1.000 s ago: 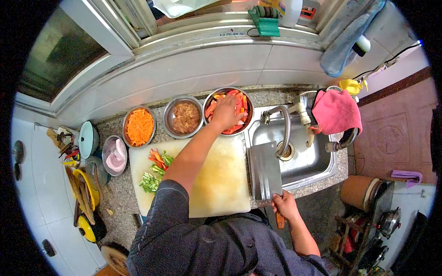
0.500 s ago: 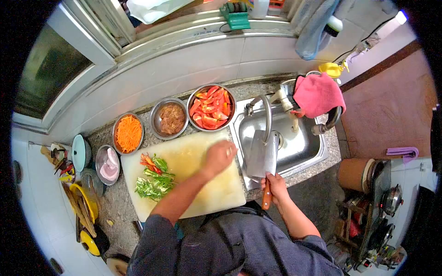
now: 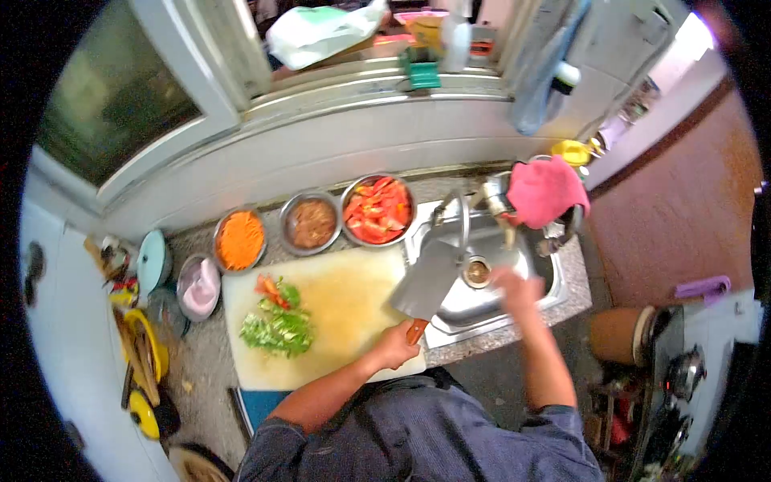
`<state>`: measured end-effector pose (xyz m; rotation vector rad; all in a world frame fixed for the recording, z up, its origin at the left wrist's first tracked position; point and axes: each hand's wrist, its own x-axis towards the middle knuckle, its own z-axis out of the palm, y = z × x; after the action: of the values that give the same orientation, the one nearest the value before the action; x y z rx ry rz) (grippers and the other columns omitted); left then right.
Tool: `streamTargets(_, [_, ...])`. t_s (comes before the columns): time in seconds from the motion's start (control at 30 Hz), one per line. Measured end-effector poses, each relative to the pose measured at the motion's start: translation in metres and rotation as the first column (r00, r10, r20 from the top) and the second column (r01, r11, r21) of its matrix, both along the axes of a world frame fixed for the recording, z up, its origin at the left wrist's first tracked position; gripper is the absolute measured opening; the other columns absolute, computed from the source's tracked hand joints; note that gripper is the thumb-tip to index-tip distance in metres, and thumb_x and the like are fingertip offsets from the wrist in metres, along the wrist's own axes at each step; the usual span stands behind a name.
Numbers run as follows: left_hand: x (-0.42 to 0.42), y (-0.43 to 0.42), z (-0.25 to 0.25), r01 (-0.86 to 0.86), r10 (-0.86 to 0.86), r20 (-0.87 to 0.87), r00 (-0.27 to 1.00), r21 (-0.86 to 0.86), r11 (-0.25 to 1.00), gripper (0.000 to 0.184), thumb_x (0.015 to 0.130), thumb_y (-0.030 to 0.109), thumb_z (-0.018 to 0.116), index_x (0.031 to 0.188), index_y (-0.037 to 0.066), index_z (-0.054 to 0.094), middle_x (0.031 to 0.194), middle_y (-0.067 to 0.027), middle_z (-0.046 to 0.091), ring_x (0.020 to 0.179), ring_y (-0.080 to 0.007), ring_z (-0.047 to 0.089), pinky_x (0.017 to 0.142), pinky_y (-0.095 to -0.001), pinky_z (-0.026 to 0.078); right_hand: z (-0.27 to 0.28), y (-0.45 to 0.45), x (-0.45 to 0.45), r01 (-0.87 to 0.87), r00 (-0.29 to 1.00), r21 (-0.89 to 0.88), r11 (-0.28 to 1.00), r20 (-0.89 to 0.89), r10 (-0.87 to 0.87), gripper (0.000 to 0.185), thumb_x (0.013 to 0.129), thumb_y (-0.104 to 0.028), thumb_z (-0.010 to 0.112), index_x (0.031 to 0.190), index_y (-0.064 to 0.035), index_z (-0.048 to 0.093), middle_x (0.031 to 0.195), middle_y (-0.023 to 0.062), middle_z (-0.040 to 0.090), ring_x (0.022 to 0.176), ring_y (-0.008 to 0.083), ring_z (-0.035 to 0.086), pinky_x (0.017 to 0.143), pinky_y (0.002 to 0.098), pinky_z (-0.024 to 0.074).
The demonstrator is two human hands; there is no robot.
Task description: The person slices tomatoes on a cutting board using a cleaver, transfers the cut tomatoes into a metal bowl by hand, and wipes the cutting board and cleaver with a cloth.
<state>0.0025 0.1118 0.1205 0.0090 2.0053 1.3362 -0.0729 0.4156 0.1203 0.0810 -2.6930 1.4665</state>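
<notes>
My left hand (image 3: 393, 345) is closed around the wooden handle of a cleaver (image 3: 428, 279). The broad blade points up and away, over the cutting board's right edge and the left rim of the sink (image 3: 450, 321), close to the faucet (image 3: 464, 221). My right hand (image 3: 516, 289) is over the sink's right part, smeared by motion, so its fingers cannot be made out. On the left half of the white cutting board (image 3: 353, 297) lie cut green peppers (image 3: 281, 325) and some red pepper strips (image 3: 271, 289).
Along the wall stand metal bowls of tomato wedges (image 3: 376, 210), brown meat (image 3: 312, 223), orange shreds (image 3: 240, 240) and pale pink meat (image 3: 199, 287). A pink cloth (image 3: 548, 191) hangs behind the sink. A yellow basket (image 3: 159, 345) is at the left, and a brown bin (image 3: 617, 333) at the right.
The cleaver has passed from my right hand to my left and shifted left out of the sink's middle. My right hand has moved up over the sink. The view has tilted upward slightly.
</notes>
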Motion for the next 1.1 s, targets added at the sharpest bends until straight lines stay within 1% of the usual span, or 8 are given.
streamTargets(0.03, [0.011, -0.007, -0.014, 0.027, -0.035, -0.153, 0.988, -0.052, 0.998, 0.036, 0.074, 0.019, 0.063, 0.104, 0.003, 0.051, 0.073, -0.0186, 0.061, 0.056, -0.0316, 0.062, 0.057, -0.0428, 0.05, 0.024, 0.031, -0.027, 0.284, 0.864, 0.453, 0.845, -0.504, -0.02, 0.024, 0.085, -0.02, 0.068, 0.102, -0.0031, 0.067, 0.089, 0.0126, 0.067, 0.081, 0.0309, 0.063, 0.077, 0.0415, 0.0496])
streamTargets(0.13, [0.016, -0.014, -0.011, 0.098, -0.132, -0.184, 0.974, -0.183, 0.978, 0.038, 0.069, 0.017, 0.063, 0.104, 0.005, 0.054, 0.085, -0.0223, 0.064, 0.08, -0.0402, 0.063, 0.072, -0.0473, 0.049, 0.133, 0.074, -0.102, 0.436, 0.753, 0.488, 0.756, -0.658, -0.01, 0.064, 0.084, -0.035, 0.07, 0.131, 0.0027, 0.049, 0.123, 0.0237, 0.056, 0.113, 0.0405, 0.054, 0.097, 0.0435, 0.0419])
streamTargets(0.33, [0.044, -0.023, -0.012, 0.172, -0.236, -0.219, 0.947, -0.277, 0.945, 0.037, 0.071, 0.019, 0.059, 0.105, 0.005, 0.055, 0.085, -0.0242, 0.063, 0.079, -0.0446, 0.06, 0.072, -0.0525, 0.047, 0.086, 0.126, -0.185, 0.279, 0.933, 0.759, 0.588, -0.358, 0.019, 0.063, 0.091, -0.035, 0.059, 0.144, -0.0115, 0.034, 0.134, 0.0203, 0.05, 0.115, 0.04, 0.054, 0.092, 0.0438, 0.0469])
streamTargets(0.47, [0.062, -0.019, -0.014, 0.147, -0.22, -0.235, 0.947, -0.292, 0.945, 0.034, 0.072, 0.018, 0.058, 0.103, 0.006, 0.054, 0.086, -0.0239, 0.063, 0.081, -0.045, 0.06, 0.072, -0.0538, 0.047, 0.092, 0.129, -0.175, 0.247, 0.943, 0.585, 0.773, -0.329, -0.053, 0.041, 0.094, -0.022, 0.05, 0.133, -0.0122, 0.05, 0.119, 0.0196, 0.061, 0.106, 0.0347, 0.061, 0.088, 0.039, 0.0483])
streamTargets(0.53, [0.075, -0.022, -0.022, 0.087, -0.166, -0.278, 0.946, -0.276, 0.957, 0.033, 0.073, 0.018, 0.058, 0.104, 0.007, 0.054, 0.085, -0.0229, 0.063, 0.08, -0.0447, 0.06, 0.071, -0.0537, 0.047, 0.101, 0.12, -0.178, 0.272, 0.934, -0.033, 0.962, -0.231, -0.272, 0.031, 0.098, -0.021, 0.046, 0.122, -0.0096, 0.061, 0.11, 0.0184, 0.066, 0.098, 0.0249, 0.064, 0.085, 0.0345, 0.0487])
streamTargets(0.6, [0.091, -0.03, -0.021, 0.028, -0.114, -0.316, 0.942, -0.263, 0.964, 0.033, 0.073, 0.018, 0.058, 0.104, 0.008, 0.054, 0.084, -0.0219, 0.063, 0.079, -0.0444, 0.06, 0.07, -0.0536, 0.047, 0.13, 0.119, -0.153, 0.44, 0.863, 0.427, 0.79, -0.446, -0.239, 0.032, 0.099, -0.024, 0.048, 0.124, -0.0078, 0.06, 0.109, 0.0143, 0.067, 0.095, 0.0184, 0.064, 0.085, 0.0329, 0.0489])
streamTargets(0.7, [0.113, -0.046, -0.015, -0.098, 0.004, -0.287, 0.958, -0.316, 0.944, 0.034, 0.075, 0.021, 0.061, 0.106, 0.011, 0.054, 0.08, -0.0187, 0.064, 0.073, -0.0428, 0.061, 0.066, -0.052, 0.049, 0.173, 0.088, -0.108, 0.212, 0.848, -0.324, 0.922, -0.408, -0.339, 0.032, 0.101, -0.022, 0.048, 0.126, -0.0065, 0.059, 0.116, 0.01, 0.064, 0.095, 0.0192, 0.063, 0.078, 0.0303, 0.0512])
streamTargets(1.1, [0.195, -0.143, 0.012, -0.539, 0.363, -0.478, 0.8, -0.306, 0.785, 0.03, 0.072, 0.017, 0.069, 0.094, 0.004, 0.055, 0.071, -0.0226, 0.061, 0.07, -0.0408, 0.063, 0.06, -0.0459, 0.048, 0.136, -0.092, 0.027, -0.169, 0.969, -0.552, 0.816, -0.243, 0.036, 0.027, 0.096, -0.011, 0.053, 0.119, 0.002, 0.058, 0.115, 0.0123, 0.062, 0.105, 0.0198, 0.059, 0.093, 0.032, 0.0465])
